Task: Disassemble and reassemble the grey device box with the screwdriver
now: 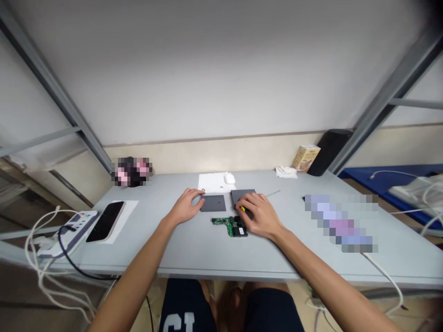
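My left hand (188, 205) rests on the table with its thumb and fingers apart, at the left edge of a flat dark grey panel (215, 203). My right hand (259, 214) is closed around a screwdriver (242, 209); a yellow bit of its handle shows between the fingers. Its thin metal shaft appears to stick out beyond the hand, pointing away to the right. Under and behind that hand is a dark grey case piece (242, 193), partly hidden. A green circuit board (226, 222) with black parts lies just in front, close to the right hand.
Behind the panel lies white paper (211, 181) with a white earbud case (229, 178). A phone (106, 222) and power strip (69, 235) are at left. Tissue (286, 172), a yellow box (306, 158) and a black cylinder (328, 152) stand back right. A blurred item (339, 223) lies right.
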### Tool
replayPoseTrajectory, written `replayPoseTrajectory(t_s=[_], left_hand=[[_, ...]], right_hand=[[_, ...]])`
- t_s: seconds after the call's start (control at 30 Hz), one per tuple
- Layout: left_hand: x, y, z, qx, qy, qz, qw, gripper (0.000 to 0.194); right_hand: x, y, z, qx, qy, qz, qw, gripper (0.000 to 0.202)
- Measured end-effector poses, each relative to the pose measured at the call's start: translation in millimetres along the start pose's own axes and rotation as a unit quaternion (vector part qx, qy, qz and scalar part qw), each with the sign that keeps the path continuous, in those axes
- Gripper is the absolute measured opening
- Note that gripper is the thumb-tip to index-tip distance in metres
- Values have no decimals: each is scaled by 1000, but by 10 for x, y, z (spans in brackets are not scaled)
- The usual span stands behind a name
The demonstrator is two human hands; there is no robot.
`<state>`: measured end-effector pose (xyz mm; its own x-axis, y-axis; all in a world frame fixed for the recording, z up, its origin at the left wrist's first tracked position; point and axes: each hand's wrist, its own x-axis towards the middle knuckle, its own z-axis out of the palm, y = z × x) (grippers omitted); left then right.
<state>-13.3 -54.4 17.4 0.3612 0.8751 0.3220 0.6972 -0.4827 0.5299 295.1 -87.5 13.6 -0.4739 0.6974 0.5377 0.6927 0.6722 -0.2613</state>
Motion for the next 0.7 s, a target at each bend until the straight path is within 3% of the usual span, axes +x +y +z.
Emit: replayPoseTrajectory(t_s=[0.1,0.33,0.5,0.7], left_hand=[[0,-18,11,0,1,-2,1000,30],[4,-30,31,0,3,7,1000,27],[2,-33,29,-3,-1,3,1000,28],[5,-18,22,-5,-5,2,1000,30]], right_hand=[[-8,-68,-25,11,-1,-29,1000,15],[10,-287,-59,59,-105,-129,984,23],[7,-297,-37,62,-142,-132,979,41],[13,-284,-65,61,-153,-113,980,42]])
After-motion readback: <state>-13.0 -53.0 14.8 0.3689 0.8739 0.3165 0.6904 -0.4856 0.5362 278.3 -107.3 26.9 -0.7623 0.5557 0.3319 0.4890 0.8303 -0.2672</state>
